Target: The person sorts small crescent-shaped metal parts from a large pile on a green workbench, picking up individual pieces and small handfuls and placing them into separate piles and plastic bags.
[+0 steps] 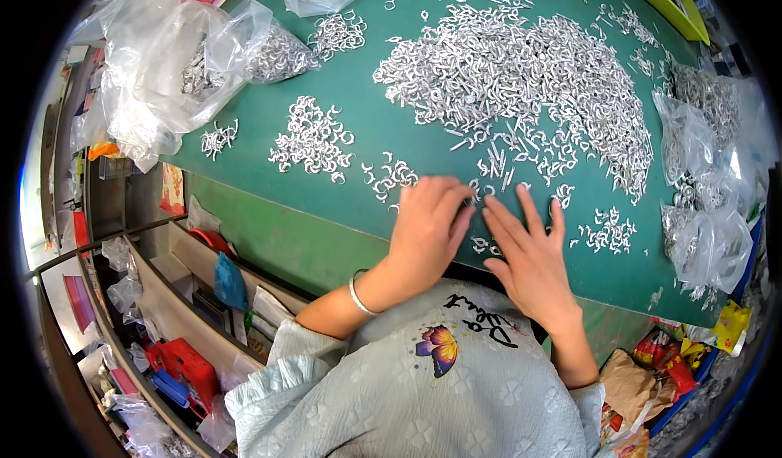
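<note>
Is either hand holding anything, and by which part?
Left hand: fingertips near a small metal piece; any hold cannot be told. Right hand: spread, nothing visibly held.

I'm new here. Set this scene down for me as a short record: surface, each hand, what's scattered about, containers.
Surface: green table
Left hand: fingers drawn together near small silvery pieces; whether they grip one, I can't tell
Right hand: palm down, fingers spread
Left wrist: silvery bangle
Largest group: broad heap beyond the hands
Smaller groups: several, including a pile to the left
Containers: clear bags at both sides; yellow-green tray at far right
</note>
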### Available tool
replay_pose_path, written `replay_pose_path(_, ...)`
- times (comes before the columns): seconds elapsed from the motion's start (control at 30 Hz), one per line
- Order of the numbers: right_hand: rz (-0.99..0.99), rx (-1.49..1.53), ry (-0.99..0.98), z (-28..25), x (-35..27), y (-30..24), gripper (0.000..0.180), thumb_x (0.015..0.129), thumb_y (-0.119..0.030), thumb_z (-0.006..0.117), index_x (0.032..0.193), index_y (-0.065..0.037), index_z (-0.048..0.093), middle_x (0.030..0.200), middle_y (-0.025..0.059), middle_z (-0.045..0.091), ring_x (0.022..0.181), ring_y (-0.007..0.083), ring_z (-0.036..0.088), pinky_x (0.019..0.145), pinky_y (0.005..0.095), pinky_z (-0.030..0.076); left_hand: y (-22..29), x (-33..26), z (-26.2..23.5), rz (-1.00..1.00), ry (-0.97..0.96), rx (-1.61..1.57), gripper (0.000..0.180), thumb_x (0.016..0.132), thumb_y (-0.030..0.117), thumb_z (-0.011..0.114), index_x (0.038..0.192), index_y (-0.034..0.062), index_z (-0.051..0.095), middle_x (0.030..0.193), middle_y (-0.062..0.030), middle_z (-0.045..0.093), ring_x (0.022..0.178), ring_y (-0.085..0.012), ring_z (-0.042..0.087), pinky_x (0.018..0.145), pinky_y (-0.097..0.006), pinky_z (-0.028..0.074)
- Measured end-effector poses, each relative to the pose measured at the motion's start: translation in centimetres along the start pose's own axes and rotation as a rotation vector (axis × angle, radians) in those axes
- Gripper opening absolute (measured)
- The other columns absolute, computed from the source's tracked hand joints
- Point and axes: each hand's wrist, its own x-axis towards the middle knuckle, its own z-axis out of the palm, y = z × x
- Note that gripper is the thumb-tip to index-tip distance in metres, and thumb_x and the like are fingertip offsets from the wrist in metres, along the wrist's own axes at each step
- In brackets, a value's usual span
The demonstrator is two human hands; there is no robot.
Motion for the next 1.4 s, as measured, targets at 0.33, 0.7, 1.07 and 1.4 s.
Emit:
replay_pose_path(0.33,-0.044,0.102,0.062,-0.7,0.6,0.6,0.057,0.081,-0.021,0.069,0.133,-0.004,0.053,0.15,0.0035,0.04,0.144,0.0315,0.027,0.112,0.0641,0.014,-0.1,-0.3,1.0,0.047,0.027,-0.1,0.032,0.076,-0.001,0.071,0.107,0.0013,0.065,0.101,-0.011,0.058,0.085,-0.0279,0.056,0.076,-0.038,0.045)
replay_pose_path(0.7,-0.084,-0.037,0.049,-0.1,1.5,0.9,0.058,0.078,-0.026,0.072,0.131,-0.006,0.057,0.148,-0.0009,0.043,0.143,0.0299,0.028,0.112,0.0645,0.016,-0.9,0.2,0.0,0.011,0.019,0.01,0.023,0.077,-0.005,0.069,0.099,0.0017,0.066,0.095,-0.0095,0.057,0.083,-0.0272,0.055,0.073,-0.037,0.044)
replay_pose_path(1.07,0.074,0.024,0.166,-1.2,-2.6,2.4,0.049,0.082,-0.013,0.067,0.129,-0.002,0.056,0.142,0.007,0.05,0.141,0.0306,0.034,0.112,0.0591,0.015,1.6,-2.6,1.1,0.043,-0.076,-0.224,0.029,0.078,-0.008,0.066,0.106,-0.0023,0.065,0.097,-0.0129,0.059,0.082,-0.029,0.058,0.071,-0.037,0.047)
replay_pose_path(1.4,0.01,-0.106,0.212,0.6,-1.5,1.7,0.047,0.078,0.003,0.055,0.123,-0.004,0.061,0.139,0.0015,0.052,0.131,0.0299,0.043,0.109,0.0568,0.022,1.5,-2.4,0.5,0.075,-0.115,-0.157,0.033,0.077,-0.004,0.069,0.11,-0.0001,0.064,0.101,-0.0118,0.06,0.089,-0.0285,0.058,0.074,-0.037,0.042)
